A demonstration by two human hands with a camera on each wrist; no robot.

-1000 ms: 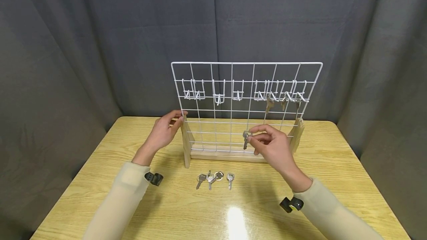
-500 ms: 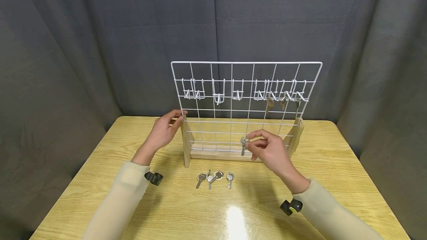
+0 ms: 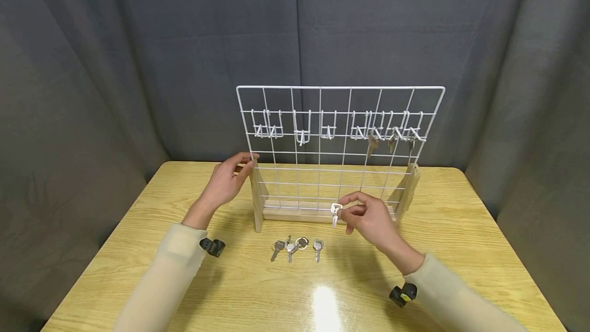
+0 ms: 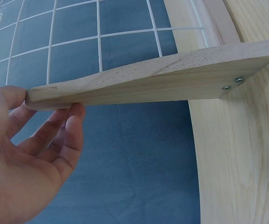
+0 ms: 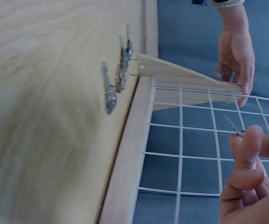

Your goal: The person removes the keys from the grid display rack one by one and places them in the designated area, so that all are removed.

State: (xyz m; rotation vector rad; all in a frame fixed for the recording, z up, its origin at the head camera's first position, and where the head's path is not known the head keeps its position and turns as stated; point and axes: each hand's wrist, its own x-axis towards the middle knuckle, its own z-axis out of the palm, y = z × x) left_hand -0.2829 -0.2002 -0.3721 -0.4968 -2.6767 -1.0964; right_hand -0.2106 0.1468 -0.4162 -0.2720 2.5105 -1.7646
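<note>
My left hand (image 3: 225, 181) holds the top of the wooden side support (image 3: 256, 201) of a white wire rack. In the left wrist view, its thumb and fingers lie on either side of the support's narrow end (image 4: 41, 95). Between thumb and fingers my right hand (image 3: 372, 219) pinches a key (image 3: 335, 221), blade pointing down, before the lower part of the grid. The right wrist view shows only the key's tip (image 5: 230, 122) past the thumb; the rest is hidden. Several loose keys, among them a silver one (image 3: 318, 251), lie on the table in front of the rack.
White hooks, such as one near the middle (image 3: 302, 137), line the upper grid. Keys hang at the right, including a brownish one (image 3: 372, 146). A wooden base bar (image 3: 295, 214) joins the supports. Grey curtains (image 3: 221, 55) surround the wooden table (image 3: 249, 291).
My right hand has come down and slightly left with the key, from mid-grid to near the base bar. My left hand has stayed on the support.
</note>
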